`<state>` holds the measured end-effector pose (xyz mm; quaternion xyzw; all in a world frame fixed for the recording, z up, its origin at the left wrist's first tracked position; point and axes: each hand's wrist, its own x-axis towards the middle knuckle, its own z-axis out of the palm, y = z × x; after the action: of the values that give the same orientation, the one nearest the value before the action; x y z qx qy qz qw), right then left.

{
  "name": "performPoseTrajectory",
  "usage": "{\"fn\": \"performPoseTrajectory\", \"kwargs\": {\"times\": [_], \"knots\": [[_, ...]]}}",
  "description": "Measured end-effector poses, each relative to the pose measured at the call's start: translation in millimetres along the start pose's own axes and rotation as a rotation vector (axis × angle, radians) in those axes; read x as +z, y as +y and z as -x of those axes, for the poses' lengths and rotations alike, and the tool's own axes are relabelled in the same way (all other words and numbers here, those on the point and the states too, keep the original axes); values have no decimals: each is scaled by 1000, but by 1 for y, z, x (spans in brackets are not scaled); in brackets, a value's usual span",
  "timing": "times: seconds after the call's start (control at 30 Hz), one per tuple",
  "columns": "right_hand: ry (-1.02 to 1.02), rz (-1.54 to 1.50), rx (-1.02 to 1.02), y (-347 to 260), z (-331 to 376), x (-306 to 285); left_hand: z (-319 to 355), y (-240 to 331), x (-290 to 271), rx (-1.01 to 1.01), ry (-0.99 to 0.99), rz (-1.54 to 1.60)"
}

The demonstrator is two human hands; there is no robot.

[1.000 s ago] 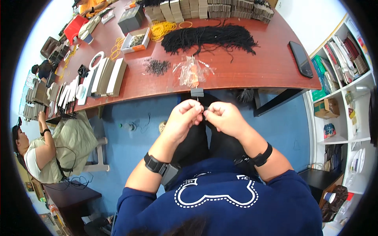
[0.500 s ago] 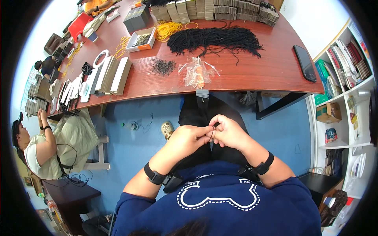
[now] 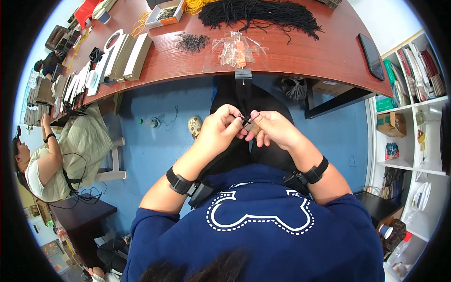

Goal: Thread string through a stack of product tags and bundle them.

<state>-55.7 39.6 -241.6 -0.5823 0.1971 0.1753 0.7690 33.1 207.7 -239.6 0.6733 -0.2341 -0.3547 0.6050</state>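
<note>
Both hands meet over the lap, below the edge of the red-brown wooden table (image 3: 300, 56). The left hand (image 3: 217, 132) pinches the end of a thin black cord (image 3: 241, 116) between thumb and forefinger, its other fingers curled in. The right hand (image 3: 275, 131) pinches a small brown tag (image 3: 251, 123) that lies just beside the cord's end, touching the left fingertips; how the cord passes through the tag is too small to tell.

The cord looks soft, limp and very light, so it likely bends away unless gripped close to its tip. The tag seems stiff, thin and flat, probably card, and best held by its edges so it does not crease.

On the table lie a heap of black cords (image 3: 263, 14), a clear plastic bag (image 3: 232, 47) and a black phone (image 3: 372, 49)
</note>
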Motion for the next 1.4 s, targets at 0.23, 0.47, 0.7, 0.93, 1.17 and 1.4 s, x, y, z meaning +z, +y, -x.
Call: {"fn": "performPoseTrajectory", "kwargs": {"times": [0.23, 0.47, 0.7, 0.93, 1.17, 1.4], "knots": [[147, 1034, -309, -12, 28, 8, -2, 17, -24, -48, 106, 119], [613, 981, -547, -115, 58, -47, -28, 79, -84, 650, 597, -554], [1145, 1264, -326, -147, 18, -228, -57, 74, -180, 433, 923, -1491], [1193, 1297, -614, -131, 8, -185, -63, 66, -160, 258, 851, -1530], [896, 1054, -809, -106, 8, -114, -68, 73, -149, 160, 799, -1465], [787, 834, -864, -88, 7, -72, -59, 80, -144, 231, 913, -1294]]}}
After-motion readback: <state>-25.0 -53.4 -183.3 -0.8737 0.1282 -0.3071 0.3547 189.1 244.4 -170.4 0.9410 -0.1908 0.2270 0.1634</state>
